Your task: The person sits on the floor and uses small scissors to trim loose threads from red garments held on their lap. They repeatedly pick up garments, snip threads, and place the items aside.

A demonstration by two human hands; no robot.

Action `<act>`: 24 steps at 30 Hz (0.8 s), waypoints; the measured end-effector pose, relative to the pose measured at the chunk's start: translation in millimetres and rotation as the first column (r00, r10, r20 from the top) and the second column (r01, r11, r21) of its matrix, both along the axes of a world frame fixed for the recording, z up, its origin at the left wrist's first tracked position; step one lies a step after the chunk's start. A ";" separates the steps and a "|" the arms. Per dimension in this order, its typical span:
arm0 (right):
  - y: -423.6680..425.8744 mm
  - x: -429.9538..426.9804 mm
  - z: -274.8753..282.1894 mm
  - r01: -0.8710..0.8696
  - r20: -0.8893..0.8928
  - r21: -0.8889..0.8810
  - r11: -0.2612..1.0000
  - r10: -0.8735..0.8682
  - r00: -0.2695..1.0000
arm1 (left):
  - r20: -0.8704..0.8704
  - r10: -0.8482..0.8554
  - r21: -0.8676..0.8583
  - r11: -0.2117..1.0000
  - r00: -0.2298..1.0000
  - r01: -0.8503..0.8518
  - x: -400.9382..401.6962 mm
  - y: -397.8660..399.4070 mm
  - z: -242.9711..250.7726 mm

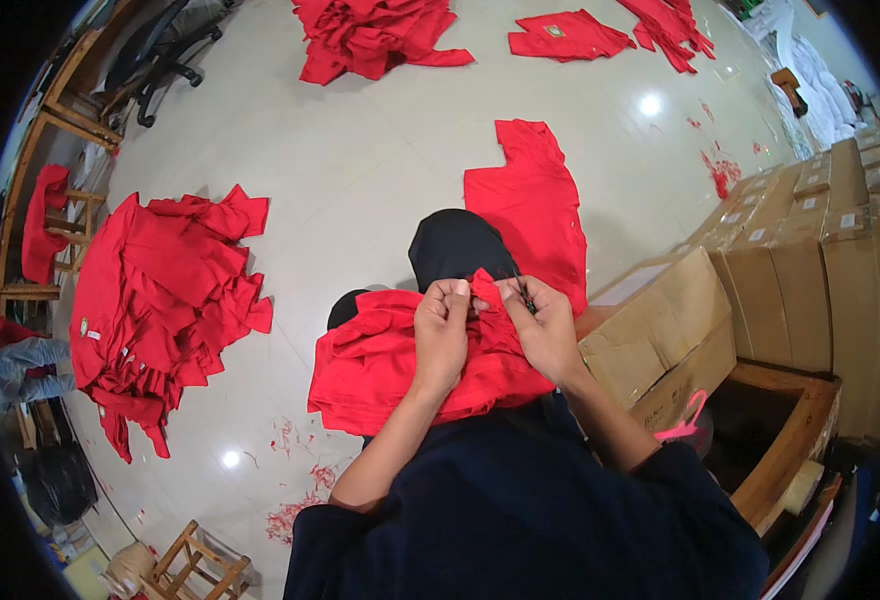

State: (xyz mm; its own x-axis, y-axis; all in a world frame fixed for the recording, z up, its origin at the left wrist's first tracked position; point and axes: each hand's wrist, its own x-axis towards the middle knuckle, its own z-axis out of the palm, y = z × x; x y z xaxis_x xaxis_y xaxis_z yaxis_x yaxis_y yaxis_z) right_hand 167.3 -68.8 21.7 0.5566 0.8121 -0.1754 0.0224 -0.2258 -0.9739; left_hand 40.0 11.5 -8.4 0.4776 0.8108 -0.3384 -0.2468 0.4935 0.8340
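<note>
A bunched red garment (380, 367) is spread over my lap. My left hand (440, 330) pinches a small gathered part of it between thumb and fingers. Close on the right, my right hand (549, 326) is at the same raised part, its thumb and fingertips against the cloth. A slim dark tool (528, 298), apparently thread snips, is held in the right hand, mostly hidden by the fingers. Just beyond my black-clad knee (459, 244), another red garment (534, 195) lies on the floor.
Red garments form a heap (162, 292) at left and another pile (380, 34) ahead. Cardboard boxes (785, 277) stand at right beside a wooden frame (792, 457) and a pink hanger (684, 427). Red thread scraps (297, 517) litter the floor. A wooden stool (196, 562) is at lower left.
</note>
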 end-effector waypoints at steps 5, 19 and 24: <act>1.9 -2.1 1.9 0.040 -0.061 0.019 0.999 -0.039 0.997 | 0.133 0.018 -0.120 0.993 0.991 -0.002 -4.5 -1.9 4.4; -0.6 -3.3 6.4 -0.004 0.147 0.083 0.997 -0.008 0.989 | 0.010 -0.034 0.024 0.999 0.999 0.034 1.1 3.0 21.1; -1.2 -2.3 8.8 0.025 0.114 0.043 0.999 -0.030 0.993 | 0.042 -0.036 -0.026 0.999 0.998 0.037 -1.3 2.8 15.9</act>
State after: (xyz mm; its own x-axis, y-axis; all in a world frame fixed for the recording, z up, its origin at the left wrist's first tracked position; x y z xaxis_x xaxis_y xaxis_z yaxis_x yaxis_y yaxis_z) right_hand 165.0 -70.0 30.5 0.5935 0.8012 -0.0757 0.1286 -0.1872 -0.9739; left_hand 38.6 14.3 7.4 0.5205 0.7836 -0.3392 -0.2621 0.5247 0.8100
